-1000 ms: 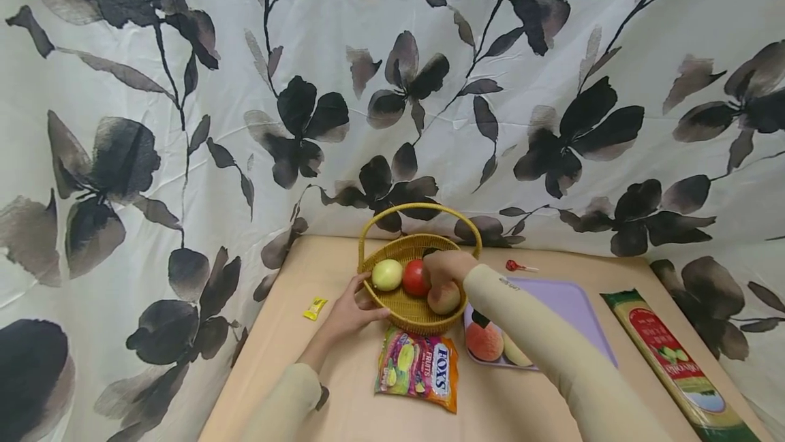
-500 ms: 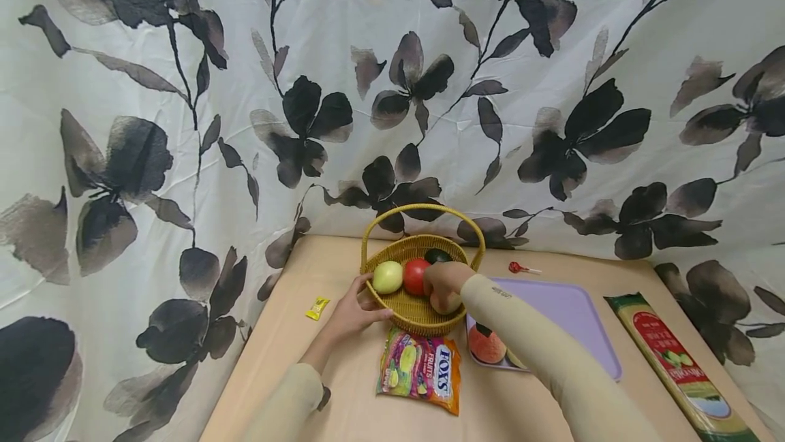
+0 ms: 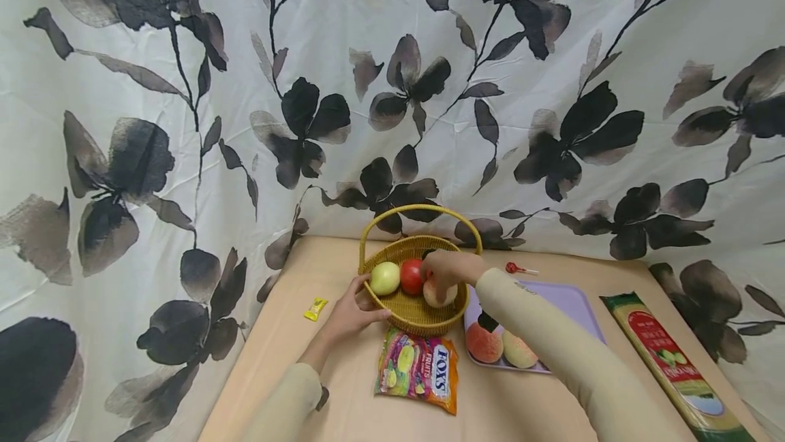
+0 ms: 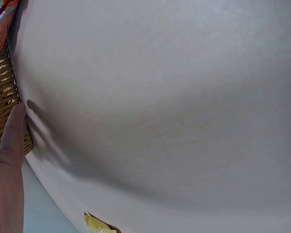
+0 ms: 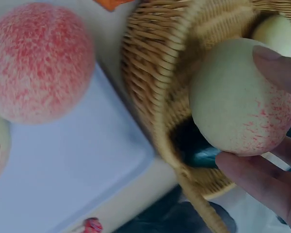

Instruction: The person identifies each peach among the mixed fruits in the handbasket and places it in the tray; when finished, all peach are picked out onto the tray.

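Note:
At the left of the yellow wicker basket [image 3: 423,323], my left hand [image 3: 351,309] holds the rim, its thumb lying along the outer wall. My right hand [image 3: 450,268] reaches into the basket from the right. It grips a pale peach [image 5: 237,102] with a pink blush between thumb and fingers, over the basket's inside in the right wrist view. Beside it lie a red round fruit [image 3: 411,277] and a pale yellow-green fruit [image 3: 386,278]. A dark green, glossy fruit [image 5: 203,156] sits behind the peach, mostly covered by the right hand in the head view.
A lilac tray [image 3: 567,299] carries a pink peach [image 3: 484,342] and a pale one [image 3: 519,350], under my right forearm. A candy bag [image 3: 417,370] lies before the basket, a yellow wrapped candy [image 3: 315,308] left. A lollipop [image 3: 518,267] and long green-red packet [image 3: 677,367] lie right.
Since half a second ago, my right hand has risen slightly with the peach, and again covers most of the dark fruit. More of the tray's pale peach shows. My left hand keeps its place.

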### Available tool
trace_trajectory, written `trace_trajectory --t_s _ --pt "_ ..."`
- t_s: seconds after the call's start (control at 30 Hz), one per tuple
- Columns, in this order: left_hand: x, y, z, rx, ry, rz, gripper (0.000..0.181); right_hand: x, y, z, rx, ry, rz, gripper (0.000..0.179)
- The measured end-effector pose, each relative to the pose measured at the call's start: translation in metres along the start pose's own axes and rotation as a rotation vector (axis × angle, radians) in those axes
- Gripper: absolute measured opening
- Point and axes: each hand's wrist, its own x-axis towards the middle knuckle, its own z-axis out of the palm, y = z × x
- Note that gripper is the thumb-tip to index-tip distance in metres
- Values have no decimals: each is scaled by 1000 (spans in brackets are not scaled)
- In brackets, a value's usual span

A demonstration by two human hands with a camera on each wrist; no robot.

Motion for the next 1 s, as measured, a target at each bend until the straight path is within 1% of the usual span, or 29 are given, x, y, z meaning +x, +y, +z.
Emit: trace_trajectory --t_s 0.17,0.33,0.47,0.6,0.7,0.77,0.9,1.0 --pt "0 1 1 -17 -7 -8 104 -23 -1 -14 1 13 -54 44" --pt "2 1 1 -16 3 0 102 -52 2 -26 -26 27 -95 47" --pt "1 2 0 -2 12 -5 101 -74 13 -29 9 52 -85 47" --pt "1 3 -1 11 16 -5 101 -93 38 -25 51 115 -120 46" --pt "2 3 -1 32 18 -4 101 -112 58 -20 99 150 -139 47" --pt "2 4 -2 43 20 -10 101 -126 71 -16 143 167 -136 48" --pt "3 3 -2 62 15 -23 104 -157 100 -5 211 195 -78 51" --pt "3 2 -1 71 10 -29 105 -180 124 5 245 189 12 54"
